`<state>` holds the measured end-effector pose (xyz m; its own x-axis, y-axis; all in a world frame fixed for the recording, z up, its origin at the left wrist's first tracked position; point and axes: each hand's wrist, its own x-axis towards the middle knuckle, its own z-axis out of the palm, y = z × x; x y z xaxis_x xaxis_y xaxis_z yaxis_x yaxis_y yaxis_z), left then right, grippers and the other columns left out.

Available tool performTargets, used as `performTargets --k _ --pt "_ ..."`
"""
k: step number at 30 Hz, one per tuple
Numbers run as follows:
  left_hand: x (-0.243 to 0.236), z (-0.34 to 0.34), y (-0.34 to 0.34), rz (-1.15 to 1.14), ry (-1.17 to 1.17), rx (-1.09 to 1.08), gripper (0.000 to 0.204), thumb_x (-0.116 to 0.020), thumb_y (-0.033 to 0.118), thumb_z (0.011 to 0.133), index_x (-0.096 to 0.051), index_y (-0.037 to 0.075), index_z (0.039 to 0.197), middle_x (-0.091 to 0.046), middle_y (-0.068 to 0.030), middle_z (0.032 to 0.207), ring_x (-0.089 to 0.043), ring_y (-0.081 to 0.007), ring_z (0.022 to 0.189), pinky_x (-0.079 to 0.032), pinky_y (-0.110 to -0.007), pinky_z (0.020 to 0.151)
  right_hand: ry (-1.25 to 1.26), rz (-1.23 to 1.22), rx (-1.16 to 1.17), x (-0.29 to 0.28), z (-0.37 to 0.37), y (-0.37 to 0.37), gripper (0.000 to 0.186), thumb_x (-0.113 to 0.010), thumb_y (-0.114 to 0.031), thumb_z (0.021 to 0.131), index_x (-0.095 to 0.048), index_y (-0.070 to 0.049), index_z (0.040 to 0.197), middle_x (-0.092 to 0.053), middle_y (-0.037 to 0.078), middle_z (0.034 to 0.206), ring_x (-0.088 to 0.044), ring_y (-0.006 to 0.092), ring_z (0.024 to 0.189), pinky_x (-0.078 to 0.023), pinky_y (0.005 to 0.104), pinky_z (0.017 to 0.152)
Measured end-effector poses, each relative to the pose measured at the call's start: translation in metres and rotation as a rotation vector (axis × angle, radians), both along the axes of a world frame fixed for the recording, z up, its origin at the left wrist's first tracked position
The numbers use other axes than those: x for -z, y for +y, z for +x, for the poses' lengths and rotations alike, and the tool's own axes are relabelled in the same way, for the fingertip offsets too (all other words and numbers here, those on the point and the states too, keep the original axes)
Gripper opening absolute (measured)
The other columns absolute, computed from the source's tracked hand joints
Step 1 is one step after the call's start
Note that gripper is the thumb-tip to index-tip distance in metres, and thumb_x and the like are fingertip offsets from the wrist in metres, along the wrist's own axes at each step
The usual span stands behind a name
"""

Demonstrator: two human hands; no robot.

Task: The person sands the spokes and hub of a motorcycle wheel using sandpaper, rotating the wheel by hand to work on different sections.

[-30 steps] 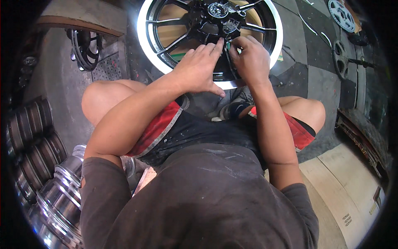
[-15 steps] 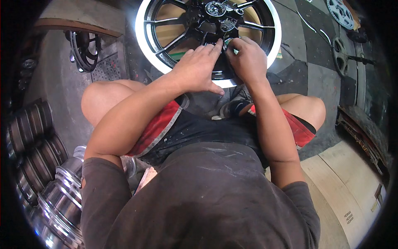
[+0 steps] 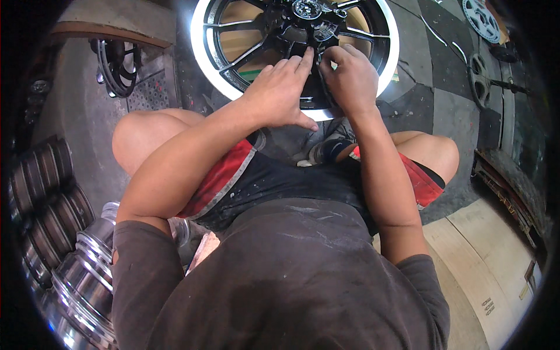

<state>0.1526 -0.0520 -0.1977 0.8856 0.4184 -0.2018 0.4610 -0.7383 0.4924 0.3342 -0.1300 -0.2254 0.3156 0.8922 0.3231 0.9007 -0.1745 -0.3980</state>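
A motorcycle-type wheel rim [image 3: 204, 61] lies ahead of me, with black spokes and a bright polished outer lip. At its middle is a black hub [image 3: 307, 9] with a shiny round centre. My left hand [image 3: 277, 93] rests over the near spokes, fingers stretched toward the hub and thumb held apart near the lip. Beside it, my right hand [image 3: 353, 81] is curled with thumb and forefinger pinched together just below the hub. Whatever sits in that pinch is too small and covered to make out.
Several shiny metal rims [image 3: 96, 251] are stacked at the lower left. A dark wheel [image 3: 118, 70] stands under a wooden bench [image 3: 111, 29]. On the right lie a grey wheel [image 3: 481, 22], another disc-like part [image 3: 479, 81] and cardboard sheets [image 3: 472, 256].
Both hands have shifted slightly forward along the wheel, and the view has moved a little. The left fingers stay stretched and the right hand keeps its pinch.
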Motion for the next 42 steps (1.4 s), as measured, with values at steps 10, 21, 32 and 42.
performTargets --k 10,21,32,42 --pt "0.006 -0.003 -0.001 0.03 0.053 0.018 0.14 -0.094 0.064 0.068 -0.025 -0.009 0.166 -0.048 -0.0333 0.156 -0.048 -0.0467 0.147 -0.039 -0.055 0.12 -0.006 -0.073 -0.019 0.001 0.0 -0.004 0.012 -0.076 -0.024 0.088 -0.074 -0.013 0.089 -0.073 0.006 0.092 -0.073 0.0337 0.086 -0.059 0.0483 0.074" --pt "0.005 -0.005 -0.004 0.072 0.08 0.046 0.13 -0.091 0.065 0.071 -0.036 -0.01 0.161 -0.056 -0.0273 0.149 -0.053 -0.042 0.139 -0.042 -0.053 0.115 -0.022 0.017 -0.059 0.01 0.004 0.002 0.012 -0.082 -0.021 0.085 -0.077 -0.014 0.094 -0.073 0.008 0.093 -0.073 0.0323 0.089 -0.058 0.045 0.075" --pt "0.017 -0.011 -0.018 0.196 0.15 0.25 0.079 -0.089 0.04 0.081 -0.061 0.017 0.151 -0.064 -0.0079 0.135 -0.058 -0.0288 0.129 -0.044 -0.05 0.104 -0.015 -0.284 -0.058 -0.01 0.006 -0.001 0.016 -0.074 -0.021 0.088 -0.081 -0.012 0.099 -0.078 0.011 0.095 -0.076 0.036 0.09 -0.061 0.049 0.081" --pt "0.006 -0.04 0.019 0.227 0.19 0.43 0.093 -0.093 0.028 0.076 -0.053 0.015 0.159 -0.066 -0.0076 0.133 -0.059 -0.0289 0.132 -0.042 -0.053 0.11 0.431 -0.38 -0.065 -0.023 0.047 -0.015 0.022 -0.075 -0.019 0.09 -0.082 -0.006 0.107 -0.077 0.021 0.088 -0.077 0.038 0.085 -0.059 0.0452 0.082"
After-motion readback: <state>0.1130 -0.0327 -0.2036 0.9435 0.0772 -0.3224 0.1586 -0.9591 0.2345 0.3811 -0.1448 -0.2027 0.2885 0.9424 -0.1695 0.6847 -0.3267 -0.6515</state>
